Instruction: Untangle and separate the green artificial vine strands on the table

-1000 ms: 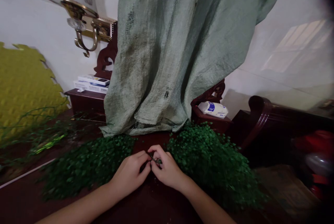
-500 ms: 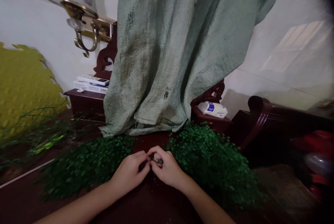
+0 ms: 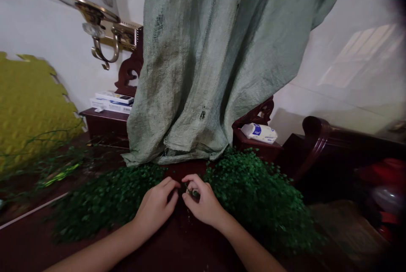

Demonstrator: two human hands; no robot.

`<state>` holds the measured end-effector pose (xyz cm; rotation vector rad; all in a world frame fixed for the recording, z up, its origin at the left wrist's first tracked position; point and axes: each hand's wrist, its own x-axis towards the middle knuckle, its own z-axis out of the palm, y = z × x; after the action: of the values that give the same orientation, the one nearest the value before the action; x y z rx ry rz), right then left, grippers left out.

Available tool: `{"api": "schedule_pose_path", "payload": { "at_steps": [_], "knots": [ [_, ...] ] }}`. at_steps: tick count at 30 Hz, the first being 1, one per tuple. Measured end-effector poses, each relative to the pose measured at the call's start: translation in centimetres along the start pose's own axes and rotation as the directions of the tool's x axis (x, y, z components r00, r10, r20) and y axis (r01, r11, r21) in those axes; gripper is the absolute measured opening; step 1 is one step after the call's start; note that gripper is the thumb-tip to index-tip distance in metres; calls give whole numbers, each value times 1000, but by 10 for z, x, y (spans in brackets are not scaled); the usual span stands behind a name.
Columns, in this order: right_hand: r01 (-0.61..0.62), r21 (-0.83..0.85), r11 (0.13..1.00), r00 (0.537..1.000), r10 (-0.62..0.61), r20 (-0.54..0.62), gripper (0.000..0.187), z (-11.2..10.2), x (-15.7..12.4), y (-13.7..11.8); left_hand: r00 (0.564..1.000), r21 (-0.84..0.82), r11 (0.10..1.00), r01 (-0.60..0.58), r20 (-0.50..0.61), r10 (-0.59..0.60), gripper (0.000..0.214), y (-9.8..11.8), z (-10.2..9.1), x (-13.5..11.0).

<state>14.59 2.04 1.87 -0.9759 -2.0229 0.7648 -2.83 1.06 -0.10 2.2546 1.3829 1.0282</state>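
Observation:
My right hand (image 3: 199, 200) has its fingers curled around a small green stem (image 3: 189, 189), mostly hidden by the fingers. Just across a narrow gap, my left hand (image 3: 158, 200) is loosely bent, thumb and fingers apart, with nothing visible between them. Under and beyond the left wrist spreads a pile of small-leaved green sprigs (image 3: 104, 200). A second, taller heap of the same greenery (image 3: 256, 196) lies right beside my right hand. Both hands hover over a dark red wooden table (image 3: 187, 242), where a few tiny pale bits lie.
A grey-green woven sack (image 3: 203, 64) hangs behind the table. Boxes (image 3: 111, 103) rest on a ledge at left, a tissue pack (image 3: 259, 133) on one at right. Loose green stems (image 3: 47, 162) sprawl at far left by a yellow foam mat (image 3: 28, 107). A wall lamp (image 3: 91, 9) hangs above.
My hands were touching at the fingertips and have come slightly apart. My left fingers have drawn back leftward; the stem stays in my right hand.

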Motion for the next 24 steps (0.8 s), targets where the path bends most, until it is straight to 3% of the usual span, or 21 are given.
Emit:
{"api": "schedule_pose_path", "payload": {
  "at_steps": [7, 11, 16, 21, 24],
  "knots": [
    [-23, 106, 994, 1000, 24, -7, 39, -3, 0, 0, 999, 74, 997, 33, -18, -32, 23, 1, -1, 0],
    [-51, 199, 979, 999, 49, 12, 44, -5, 2, 3, 999, 173, 985, -2, -49, 10, 23, 1, -4, 0],
    [-87, 241, 967, 996, 92, -11, 45, -5, 3, 8, 996, 112, 994, 9, -93, 2, 23, -5, -4, 2],
    [-46, 187, 981, 996, 59, -68, 41, -3, 3, 4, 998, 40, 999, -6, -64, 9, 19, -3, -3, 5],
    [-12, 83, 996, 999, 15, -33, 22, -3, 2, -3, 997, 7, 998, -62, -54, 62, 18, 1, -3, 4]
  ]
}}
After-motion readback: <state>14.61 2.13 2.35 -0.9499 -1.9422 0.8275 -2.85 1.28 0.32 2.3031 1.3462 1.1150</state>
